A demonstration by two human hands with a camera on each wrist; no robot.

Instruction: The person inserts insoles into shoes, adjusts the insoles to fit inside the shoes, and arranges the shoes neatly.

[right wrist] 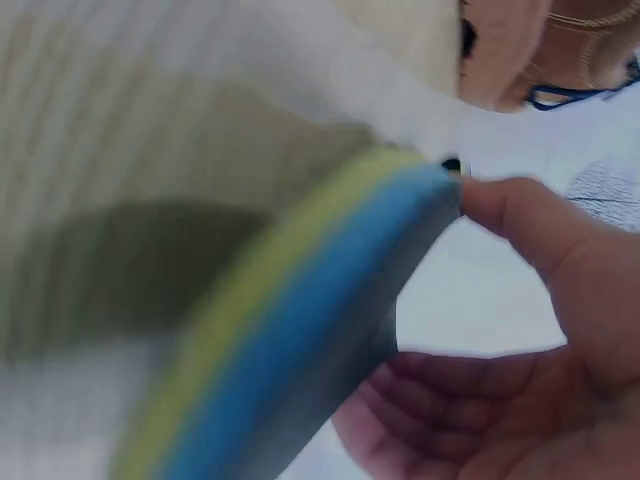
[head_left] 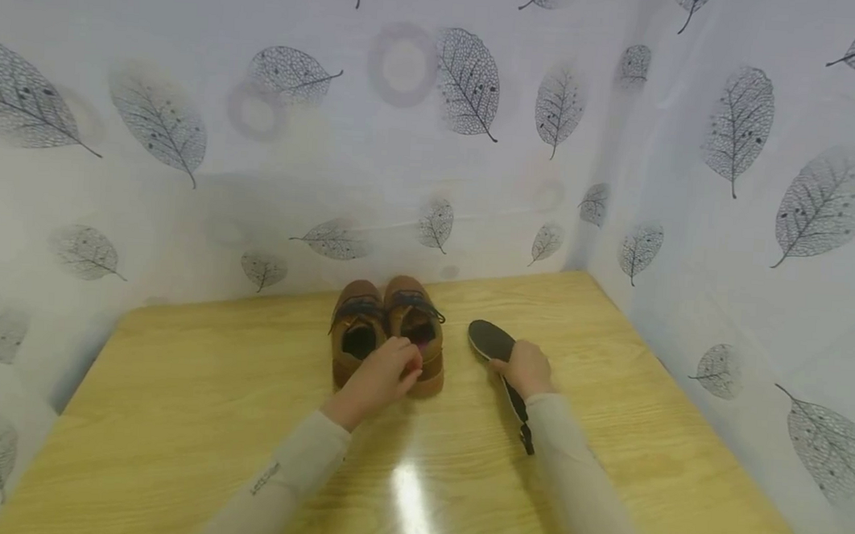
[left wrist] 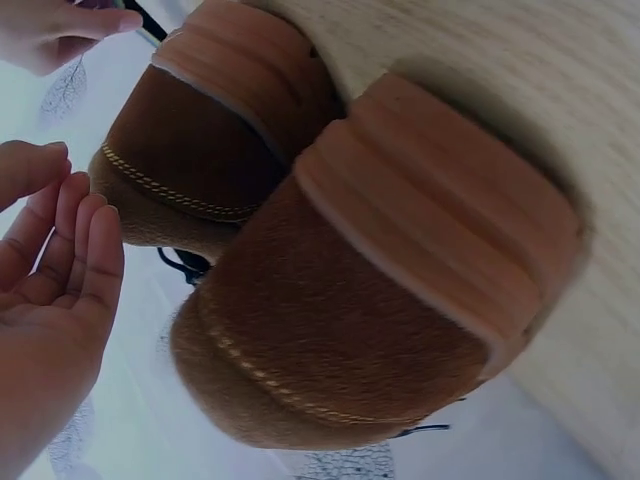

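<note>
A pair of brown shoes with dark laces stands side by side, toes towards the wall: a left shoe (head_left: pixel 345 355) and a right shoe (head_left: pixel 433 364). Over their openings hovers my left hand (head_left: pixel 386 371), its fingers loosely bent and the thumb near the fingertips. The left wrist view shows nothing between those fingers (left wrist: pixel 75 235), which are beside the shoe heels. To the right, my right hand (head_left: pixel 528 369) grips a long dark insole (head_left: pixel 489 340) by its side, thumb on one face. Close up, the insole's edge (right wrist: pixel 300 290) shows yellow, blue and grey layers.
Both shoes stand on a light wooden table (head_left: pixel 211 385), close to its back edge. A pale curtain (head_left: pixel 295 163) printed with leaves hangs behind the table and along the right side. Glare lies on the wood near the front.
</note>
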